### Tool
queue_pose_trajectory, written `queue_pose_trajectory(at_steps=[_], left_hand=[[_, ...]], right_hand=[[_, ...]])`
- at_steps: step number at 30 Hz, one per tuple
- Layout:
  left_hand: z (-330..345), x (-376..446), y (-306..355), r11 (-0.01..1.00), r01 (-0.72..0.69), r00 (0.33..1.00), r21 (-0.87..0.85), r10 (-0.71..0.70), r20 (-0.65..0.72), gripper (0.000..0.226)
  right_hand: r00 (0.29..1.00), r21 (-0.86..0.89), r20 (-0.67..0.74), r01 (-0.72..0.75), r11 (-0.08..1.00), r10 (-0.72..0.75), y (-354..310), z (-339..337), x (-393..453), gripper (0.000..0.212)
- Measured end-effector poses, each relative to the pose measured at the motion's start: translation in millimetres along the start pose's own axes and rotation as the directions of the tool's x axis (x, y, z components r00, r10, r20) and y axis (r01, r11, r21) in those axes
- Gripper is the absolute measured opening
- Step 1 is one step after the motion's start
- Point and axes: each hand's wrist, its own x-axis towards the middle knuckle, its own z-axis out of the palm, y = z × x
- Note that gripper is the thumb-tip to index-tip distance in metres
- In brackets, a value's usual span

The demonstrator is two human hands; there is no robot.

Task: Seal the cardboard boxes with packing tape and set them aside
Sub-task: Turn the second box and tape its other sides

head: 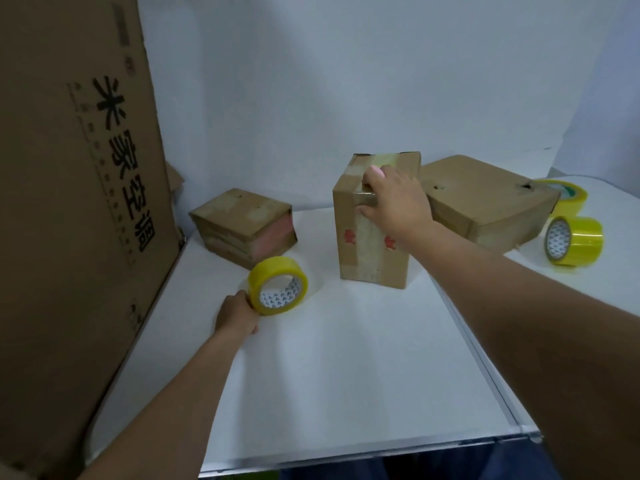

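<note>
Here the left hand (237,315) rests on the white tabletop (346,358) with its fingers curled round the near rim of a yellow roll of packing tape (278,285), which stands on edge with its printed white core facing the camera. The right hand (394,202) reaches forward and holds the upper front edge of a tall, upright brown cardboard box (372,237), fingers bent over a strip of clear tape that runs down its front and across its top; red marks show on that front face. The two hands are well apart. To the left, beyond the roll, sits a low, squat cardboard box (242,226). Just right of the tall box lies a wider flat cardboard box (485,202), with two more yellow tape rolls (573,240) beside it. A large printed cardboard sheet (69,202) stands along the left side.
</note>
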Motion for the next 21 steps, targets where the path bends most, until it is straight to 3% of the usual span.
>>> queue_pose_trajectory(at_steps=[4, 6, 9, 11, 12, 14, 16, 18, 21], left_hand=[[4.5, 3.1, 2.9, 0.991, -0.022, 1.0, 0.133, 0.023, -0.003, 0.031], [7.1, 2.2, 1.7, 0.994, -0.018, 1.0, 0.107, 0.018, 0.006, 0.031], [-1.2, -8.3, 1.1, 0.984, 0.055, 0.998, -0.167, -0.061, -0.033, 0.021], [-12.7, -16.6, 7.9, 0.917, 0.062, 0.968, -0.395, -0.152, -0.201, 0.023], [-20.2, -21.3, 18.1, 0.885, -0.004, 0.939, -0.465, -0.157, -0.307, 0.024], [-36.7, -35.6, 52.2, 0.815, -0.216, 0.88, -0.538, -0.077, -0.469, 0.023], [-46.0, -47.9, 95.3, 0.712, -0.377, 0.877, -0.592, 0.07, -0.475, 0.016], [-49.3, -59.0, 139.0, 0.57, -0.397, 0.918, -0.72, 0.247, -0.31, 0.007], [-45.7, -71.6, 192.7, 0.426, -0.349, 0.837, -0.835, 0.543, -0.073, 0.021]], right_hand=[[1.0, 0.023, 0.025, -0.01, 1.0, 0.01, -0.7, -3.0, 1.4, 0.037], [0.999, 0.052, 0.044, -0.011, 0.999, 0.008, 0.5, -4.7, 0.5, 0.037], [0.998, 0.044, 0.056, -0.018, 0.999, 0.015, 2.8, -6.1, -2.0, 0.033], [0.999, 0.055, 0.037, -0.038, 0.998, 0.036, 3.8, -7.0, -1.9, 0.027], [0.998, 0.098, 0.037, -0.057, 0.993, 0.054, 4.1, -7.9, -0.8, 0.028], [0.993, 0.242, 0.06, -0.109, 0.964, 0.097, 5.7, -9.4, 0.8, 0.036], [0.991, 0.364, 0.065, -0.135, 0.922, 0.12, 9.2, -10.1, 1.6, 0.042], [0.989, 0.438, 0.078, -0.15, 0.887, 0.129, 12.5, -12.0, 2.3, 0.043], [0.984, 0.483, 0.119, -0.175, 0.858, 0.134, 16.9, -13.1, 3.8, 0.036]])
